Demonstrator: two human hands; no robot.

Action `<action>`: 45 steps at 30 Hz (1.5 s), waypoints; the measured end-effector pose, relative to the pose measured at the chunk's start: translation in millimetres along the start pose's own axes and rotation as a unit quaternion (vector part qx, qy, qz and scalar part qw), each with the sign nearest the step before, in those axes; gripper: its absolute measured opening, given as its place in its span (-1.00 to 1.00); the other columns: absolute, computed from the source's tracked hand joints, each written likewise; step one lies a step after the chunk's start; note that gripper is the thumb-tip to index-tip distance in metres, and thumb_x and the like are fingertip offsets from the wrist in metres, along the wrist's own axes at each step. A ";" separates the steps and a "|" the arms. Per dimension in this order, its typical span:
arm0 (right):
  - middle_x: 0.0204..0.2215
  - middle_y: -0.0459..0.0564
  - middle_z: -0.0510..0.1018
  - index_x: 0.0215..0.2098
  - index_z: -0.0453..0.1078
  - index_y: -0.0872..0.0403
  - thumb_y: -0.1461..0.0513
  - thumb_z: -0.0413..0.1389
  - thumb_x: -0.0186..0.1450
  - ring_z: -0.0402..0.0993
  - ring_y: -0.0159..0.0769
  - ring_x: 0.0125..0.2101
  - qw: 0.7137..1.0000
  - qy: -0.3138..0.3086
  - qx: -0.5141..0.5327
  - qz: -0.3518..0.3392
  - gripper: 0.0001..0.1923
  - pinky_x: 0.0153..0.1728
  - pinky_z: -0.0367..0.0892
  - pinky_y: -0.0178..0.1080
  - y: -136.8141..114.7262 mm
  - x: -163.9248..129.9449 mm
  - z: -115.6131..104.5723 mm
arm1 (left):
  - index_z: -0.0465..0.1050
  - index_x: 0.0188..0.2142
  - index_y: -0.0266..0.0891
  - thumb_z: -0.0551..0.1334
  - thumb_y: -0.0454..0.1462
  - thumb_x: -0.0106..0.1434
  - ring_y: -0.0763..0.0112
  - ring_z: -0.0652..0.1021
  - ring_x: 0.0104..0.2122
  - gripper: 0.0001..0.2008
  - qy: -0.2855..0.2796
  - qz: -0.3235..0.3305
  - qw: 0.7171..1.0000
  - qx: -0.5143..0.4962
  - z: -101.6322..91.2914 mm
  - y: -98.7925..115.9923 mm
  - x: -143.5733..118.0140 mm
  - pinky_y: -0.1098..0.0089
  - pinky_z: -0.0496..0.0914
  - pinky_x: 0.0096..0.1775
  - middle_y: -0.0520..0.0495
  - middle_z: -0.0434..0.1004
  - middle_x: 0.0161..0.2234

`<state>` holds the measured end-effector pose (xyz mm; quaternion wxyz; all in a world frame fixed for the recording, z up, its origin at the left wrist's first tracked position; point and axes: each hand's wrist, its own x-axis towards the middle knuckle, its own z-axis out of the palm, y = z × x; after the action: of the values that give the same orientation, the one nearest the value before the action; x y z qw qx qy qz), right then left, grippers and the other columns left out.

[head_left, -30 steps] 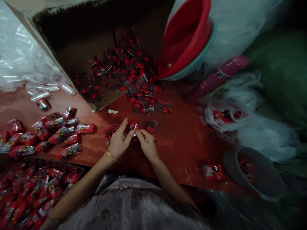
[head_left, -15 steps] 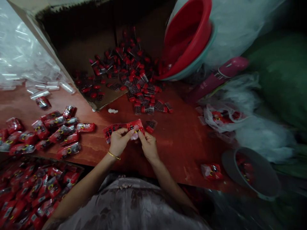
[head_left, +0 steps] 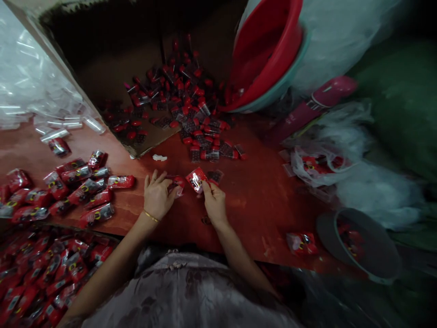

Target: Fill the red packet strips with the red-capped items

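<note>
Red strip gone from hands since earlier; right hand (head_left: 214,201) pinches red packet (head_left: 195,178), left hand (head_left: 156,195) spread flat on small packet (head_left: 177,183) just left of it.

A small red packet (head_left: 195,179) with a glossy, see-through wrapper is pinched at its lower right corner and held tilted just above the red tabletop (head_left: 259,200), its face turned up. Just left of it, a second red packet (head_left: 176,183) lies low against the tabletop, partly covered; it looks crumpled or folded, though the dim view makes that hard to judge. The two packets are near each other, not touching.
</note>
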<state>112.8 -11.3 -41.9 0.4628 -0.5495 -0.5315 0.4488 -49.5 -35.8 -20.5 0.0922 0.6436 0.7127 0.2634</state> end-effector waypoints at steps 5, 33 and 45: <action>-0.70 -0.16 0.32 -0.63 0.24 0.09 0.02 -0.05 0.27 0.26 -0.44 -0.63 0.999 -0.004 -0.039 -0.029 -0.59 -0.55 0.15 -0.38 3.7 -2.8 0.3 | 0.17 0.15 -0.44 0.12 -0.14 0.18 -0.13 0.12 0.20 -0.40 -0.022 -0.001 0.995 0.099 7.6 -5.4 7.1 -0.08 0.01 0.13 -0.40 0.18 0.17; 0.11 0.05 0.31 0.08 0.26 0.03 0.37 0.01 0.13 0.14 -0.05 0.10 0.853 -0.184 -0.395 -0.289 -0.48 0.05 0.12 0.03 -4.5 65.2 -90.9 | 0.45 -0.53 -0.33 0.47 -0.10 -0.31 0.51 0.49 -0.50 -0.58 -0.111 -0.388 0.646 -0.648 -3.9 34.0 2.1 0.48 0.36 -0.41 -0.01 0.53 -0.50; -0.56 -0.09 0.43 -0.32 0.38 0.09 0.10 0.02 0.23 0.34 -0.34 -0.54 0.965 -0.217 -0.108 -0.099 -0.77 -0.46 0.28 -0.29 2.4 8.4 -92.6 | 0.45 -0.50 -0.33 0.46 -0.09 -0.28 0.53 0.48 -0.52 -0.58 -0.106 -0.383 0.655 -0.643 -0.5 31.5 0.7 0.49 0.35 -0.41 0.00 0.51 -0.52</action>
<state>204.7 -5.8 -28.6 0.3163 -0.4307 -0.7162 0.4489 -22.5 -34.3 -4.4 0.6503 0.1172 0.5341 0.5274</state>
